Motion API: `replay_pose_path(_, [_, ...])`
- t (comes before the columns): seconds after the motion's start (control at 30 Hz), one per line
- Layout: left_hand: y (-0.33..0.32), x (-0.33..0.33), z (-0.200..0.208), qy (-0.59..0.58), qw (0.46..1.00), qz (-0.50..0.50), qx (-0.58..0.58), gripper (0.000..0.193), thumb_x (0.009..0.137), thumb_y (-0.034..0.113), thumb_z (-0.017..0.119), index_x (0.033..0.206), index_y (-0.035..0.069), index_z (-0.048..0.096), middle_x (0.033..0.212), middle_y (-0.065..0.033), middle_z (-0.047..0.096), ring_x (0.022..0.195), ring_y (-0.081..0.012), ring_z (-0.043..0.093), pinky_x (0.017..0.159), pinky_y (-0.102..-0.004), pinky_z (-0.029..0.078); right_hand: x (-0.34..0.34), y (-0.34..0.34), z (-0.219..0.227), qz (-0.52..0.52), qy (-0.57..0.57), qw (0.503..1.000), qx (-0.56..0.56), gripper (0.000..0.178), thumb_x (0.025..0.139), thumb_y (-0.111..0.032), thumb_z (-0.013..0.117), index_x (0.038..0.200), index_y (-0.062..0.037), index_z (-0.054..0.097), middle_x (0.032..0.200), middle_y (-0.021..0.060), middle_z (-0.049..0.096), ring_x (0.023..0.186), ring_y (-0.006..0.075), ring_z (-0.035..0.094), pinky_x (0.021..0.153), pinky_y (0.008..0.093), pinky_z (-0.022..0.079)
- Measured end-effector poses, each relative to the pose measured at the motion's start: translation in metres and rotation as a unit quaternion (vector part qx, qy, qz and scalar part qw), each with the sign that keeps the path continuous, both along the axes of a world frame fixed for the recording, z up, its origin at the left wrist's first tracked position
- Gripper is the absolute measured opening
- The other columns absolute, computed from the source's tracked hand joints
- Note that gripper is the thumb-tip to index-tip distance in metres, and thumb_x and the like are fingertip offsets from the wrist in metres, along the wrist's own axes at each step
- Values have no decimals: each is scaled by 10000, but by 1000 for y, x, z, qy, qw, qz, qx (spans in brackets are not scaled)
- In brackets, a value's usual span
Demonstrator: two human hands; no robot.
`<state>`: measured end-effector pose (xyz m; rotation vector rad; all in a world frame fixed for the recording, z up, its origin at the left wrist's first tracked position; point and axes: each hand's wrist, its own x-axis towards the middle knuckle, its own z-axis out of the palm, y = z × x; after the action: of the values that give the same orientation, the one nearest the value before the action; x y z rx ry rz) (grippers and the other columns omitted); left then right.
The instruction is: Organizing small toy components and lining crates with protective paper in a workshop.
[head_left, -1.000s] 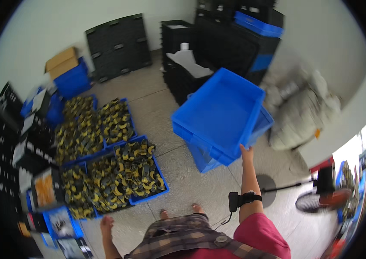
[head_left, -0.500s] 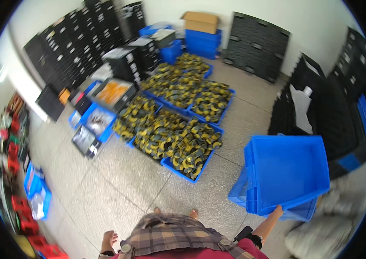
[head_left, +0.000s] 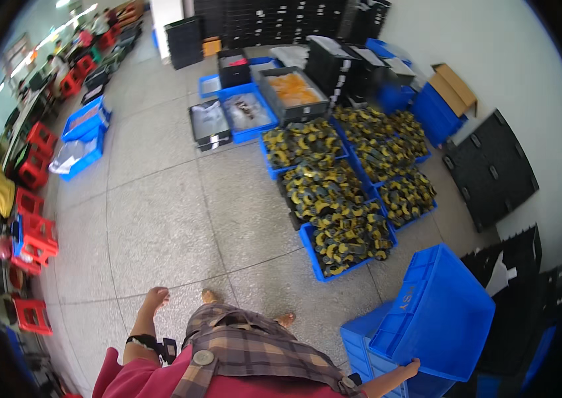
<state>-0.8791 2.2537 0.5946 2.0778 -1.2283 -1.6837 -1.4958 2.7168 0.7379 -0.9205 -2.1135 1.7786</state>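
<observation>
Low on the right, my right hand [head_left: 412, 369] is closed on the rim of a blue plastic bin [head_left: 457, 322]. The bin is tilted, its open side facing right and upward, and its inside looks empty. Beneath it stand more blue bins [head_left: 357, 341], which it partly covers. My left hand [head_left: 156, 298] hangs free over the floor to the left of my body, fingers loosely bent and apart, with nothing in it. A dark device [head_left: 169, 349] is strapped at my left forearm.
Blue bins heaped with yellow-and-black parts [head_left: 344, 242] stand ahead. Behind them are a grey crate of orange pieces [head_left: 294, 89] and black crate stacks [head_left: 274, 26]. A black panel [head_left: 492, 171] leans at the right wall. Red stools [head_left: 41, 229] and seated people line the left.
My view has swung left, so the floor bins appear farther right. The blue bin in my right hand is tilted more. My left arm reaches farther forward.
</observation>
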Motion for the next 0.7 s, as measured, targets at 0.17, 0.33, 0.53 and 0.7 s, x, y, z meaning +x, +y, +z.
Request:
replay_pose_path(0.17, [-42, 54, -27, 63, 997, 39, -34, 295, 817, 187, 527, 1037, -7, 559, 869, -115, 622, 712, -161, 599, 596, -278, 473, 55, -94, 3, 127, 76, 988, 34, 371, 607, -68, 540, 940, 97, 537, 949, 176, 561, 803, 291, 544, 676, 399, 440])
replay_pose_path(0.33, [-106, 106, -43, 110, 985, 65, -112, 306, 822, 187, 522, 1060, -2, 553, 896, -114, 625, 760, -153, 602, 624, -265, 468, 116, -264, 32, 247, 155, 955, 53, 390, 605, -64, 540, 960, 100, 535, 944, 168, 568, 806, 277, 548, 699, 381, 442])
replay_pose_path(0.53, [-221, 103, 0, 207, 970, 43, -123, 364, 831, 260, 538, 1120, 39, 524, 958, -77, 616, 854, -149, 580, 717, -275, 441, 172, -420, 21, 378, 224, 896, 63, 414, 603, -60, 541, 983, 103, 532, 938, 159, 577, 810, 261, 553, 726, 359, 445])
replay_pose_path(0.7, [-344, 74, 32, 273, 955, -34, -114, 448, 825, 344, 555, 1159, 50, 503, 1033, -79, 587, 931, -170, 553, 771, -294, 427, 241, -616, 26, 559, 18, 828, 38, 432, 591, -21, 520, 1011, 82, 529, 924, 122, 581, 801, 224, 560, 733, 328, 441])
